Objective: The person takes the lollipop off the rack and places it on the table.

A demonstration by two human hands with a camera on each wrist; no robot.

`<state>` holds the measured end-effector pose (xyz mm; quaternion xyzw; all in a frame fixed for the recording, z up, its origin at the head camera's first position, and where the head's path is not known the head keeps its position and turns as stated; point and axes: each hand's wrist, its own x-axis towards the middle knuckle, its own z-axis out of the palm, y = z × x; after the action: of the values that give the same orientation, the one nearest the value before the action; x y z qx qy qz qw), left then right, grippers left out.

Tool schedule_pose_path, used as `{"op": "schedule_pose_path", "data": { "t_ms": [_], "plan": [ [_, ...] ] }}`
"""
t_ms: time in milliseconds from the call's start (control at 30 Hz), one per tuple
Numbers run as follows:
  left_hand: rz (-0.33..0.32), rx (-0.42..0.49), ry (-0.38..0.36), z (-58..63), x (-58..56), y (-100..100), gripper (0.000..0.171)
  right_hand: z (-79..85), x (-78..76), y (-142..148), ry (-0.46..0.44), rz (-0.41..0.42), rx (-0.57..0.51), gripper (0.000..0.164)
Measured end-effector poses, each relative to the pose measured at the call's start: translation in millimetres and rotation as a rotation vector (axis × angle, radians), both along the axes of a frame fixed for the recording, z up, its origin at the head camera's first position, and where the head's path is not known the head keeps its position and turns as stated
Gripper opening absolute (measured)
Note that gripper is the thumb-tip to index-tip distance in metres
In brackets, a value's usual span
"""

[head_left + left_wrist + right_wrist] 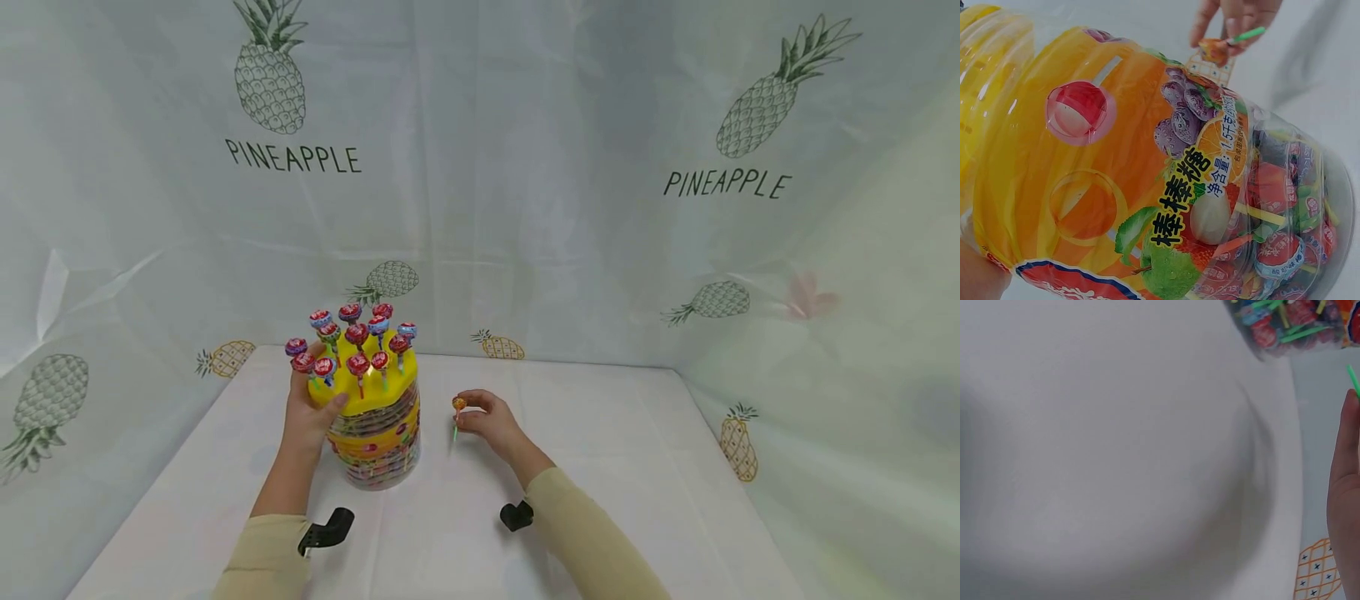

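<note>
My left hand (307,421) grips a large plastic jar (375,469) by its upper left side, thumb on the front near the rim. The jar has a yellow lid (401,385) with several wrapped lollipops (357,335) standing on their sticks in its top. Through the jar's lower wall in the left wrist view, more lollipops (1275,256) show below the fruit-printed label (1122,162). To the right of the jar, my right hand (487,419) pinches an orange-wrapped lollipop (459,403), head up and its green stick (1352,375) pointing down. It is apart from the jar.
A white-covered table (585,467) lies under both hands. Behind it and at the sides hangs a pale curtain (510,208) printed with pineapples. A black wrist mount (330,529) sticks out from the left sleeve, another black mount (516,516) from the right one.
</note>
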<state>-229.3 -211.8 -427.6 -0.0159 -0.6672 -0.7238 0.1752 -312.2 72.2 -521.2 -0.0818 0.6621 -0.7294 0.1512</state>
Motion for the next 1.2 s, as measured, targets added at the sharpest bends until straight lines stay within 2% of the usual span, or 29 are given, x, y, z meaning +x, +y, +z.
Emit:
{"op": "schedule_pose_path", "data": {
  "t_ms": [233, 367, 533, 700, 933, 1200],
  "plan": [
    [0.025, -0.03, -0.063, -0.7, 2.2, 0, 0.075, -13.6, 3.3, 2, -0.018, 0.046, 0.119, 0.041],
    [0.022, -0.033, -0.072, -3.1, 3.1, 1, 0.075, -24.3, 4.1, 4, -0.023, 0.063, 0.156, 0.041],
    [0.01, -0.023, -0.033, -4.8, 1.3, 1, 0.073, -35.8, -0.2, 3, 0.003, 0.06, 0.174, 0.04],
    [0.006, -0.015, 0.002, -3.4, -1.3, -1, 0.072, -35.8, -2.4, 1, 0.054, 0.07, 0.242, 0.04],
    [0.024, -0.031, -0.026, -2.2, -0.5, -1, 0.07, -33.9, -2.4, 0, 0.126, 0.078, 0.353, 0.04],
    [0.015, -0.019, -0.019, 0.2, -0.2, 2, 0.07, -35.1, -3.7, 1, 0.157, 0.083, 0.433, 0.041]
  ]
}}
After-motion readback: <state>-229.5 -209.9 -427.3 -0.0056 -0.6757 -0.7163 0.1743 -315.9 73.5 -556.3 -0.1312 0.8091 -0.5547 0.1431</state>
